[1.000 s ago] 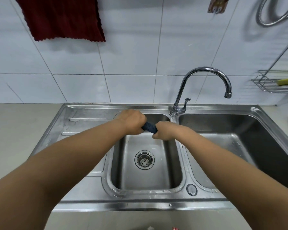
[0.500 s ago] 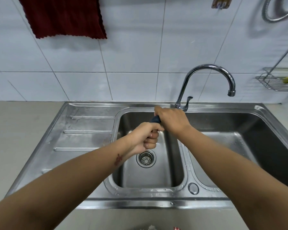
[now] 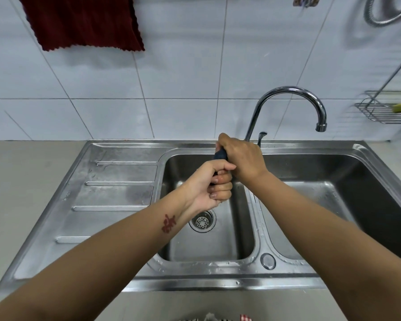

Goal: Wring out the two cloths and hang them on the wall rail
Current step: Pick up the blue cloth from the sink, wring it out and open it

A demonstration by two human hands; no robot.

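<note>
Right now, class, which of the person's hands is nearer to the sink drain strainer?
Left. The left hand is clenched on the dark blue cloth just above the drain strainer; the right hand grips the cloth's upper end, farther back toward the faucet.

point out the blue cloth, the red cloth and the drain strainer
blue cloth [image 3: 220, 155], head view, twisted part showing between the hands
red cloth [image 3: 86, 22], head view, middle of the hanging fabric
drain strainer [image 3: 202, 221], head view, perforated centre

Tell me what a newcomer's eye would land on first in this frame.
Both hands, left hand and right hand, are clenched on a twisted dark blue cloth above the left sink basin. A dark red cloth hangs on the wall at upper left.
</note>
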